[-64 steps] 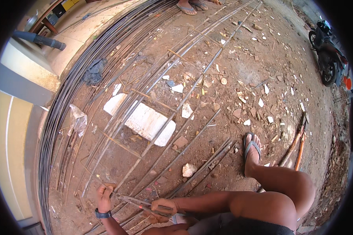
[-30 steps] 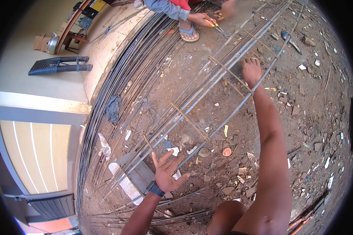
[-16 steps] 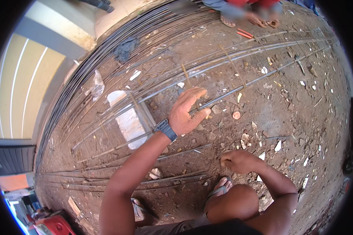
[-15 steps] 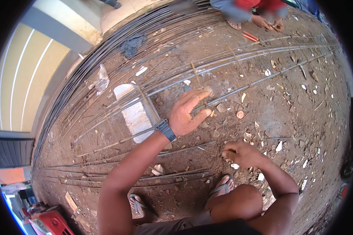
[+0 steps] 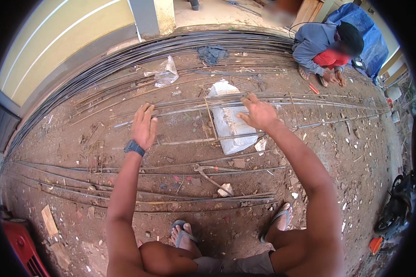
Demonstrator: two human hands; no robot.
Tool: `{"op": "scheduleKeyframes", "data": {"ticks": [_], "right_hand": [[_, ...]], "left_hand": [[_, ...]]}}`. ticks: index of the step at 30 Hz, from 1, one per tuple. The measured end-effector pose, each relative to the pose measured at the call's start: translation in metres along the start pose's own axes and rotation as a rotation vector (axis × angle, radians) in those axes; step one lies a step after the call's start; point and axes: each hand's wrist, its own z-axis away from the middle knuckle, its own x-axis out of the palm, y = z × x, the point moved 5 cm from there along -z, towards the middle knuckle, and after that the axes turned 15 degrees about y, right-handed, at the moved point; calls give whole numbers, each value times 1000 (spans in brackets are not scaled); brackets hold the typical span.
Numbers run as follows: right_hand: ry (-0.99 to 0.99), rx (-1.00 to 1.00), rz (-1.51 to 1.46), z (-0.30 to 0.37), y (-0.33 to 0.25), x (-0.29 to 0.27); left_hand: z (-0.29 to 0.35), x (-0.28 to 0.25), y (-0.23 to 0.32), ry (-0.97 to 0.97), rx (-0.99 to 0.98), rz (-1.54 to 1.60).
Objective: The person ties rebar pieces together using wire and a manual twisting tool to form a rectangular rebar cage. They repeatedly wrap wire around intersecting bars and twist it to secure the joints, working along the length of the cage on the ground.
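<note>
A long cage of thin steel bars and square stirrups (image 5: 309,121) lies across the dirt in front of me, partly over a white block (image 5: 235,127). My left hand (image 5: 144,127), with a dark watch on the wrist, is over the cage's left part, its fingers stretched toward the long bars. Above the block, my right hand (image 5: 261,113) has its fingertips at the upper bars and its thumb spread apart. Neither hand's fingers visibly wrap round a bar. Nearer to me, pincers (image 5: 205,171) lie on loose bars (image 5: 208,201).
At the far right a person (image 5: 326,51) crouches with hands together, near a red-handled tool (image 5: 314,88). A thick bundle of bars (image 5: 125,57) curves along the wall. A plastic bag (image 5: 166,73) and dark cloth (image 5: 212,54) lie beyond the cage. A motorbike (image 5: 395,203) stands right.
My view has swung left and up. My right hand has risen from near my knee to the bars. My left hand has moved to the left over the cage.
</note>
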Motion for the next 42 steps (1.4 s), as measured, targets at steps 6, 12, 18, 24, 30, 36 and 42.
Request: {"op": "scheduleKeyframes", "data": {"ticks": [6, 12, 18, 24, 30, 36, 42], "right_hand": [[-126, 344, 106, 13, 44, 30], [-283, 226, 149, -3, 25, 13], [-141, 286, 125, 6, 52, 25], [-112, 250, 25, 30, 65, 41], [-136, 214, -22, 54, 53, 14], [-205, 149, 19, 56, 57, 1], [-123, -79, 254, 71, 108, 24]], "left_hand": [[21, 1, 1, 18, -111, 231], [30, 8, -30, -60, -5, -12], [16, 16, -17, -176, 33, -36], [27, 8, 2, -338, -204, 1], [79, -22, 1, -238, 73, -23], [65, -19, 19, -337, 65, -123], [59, -11, 23, -406, -58, -113]]}}
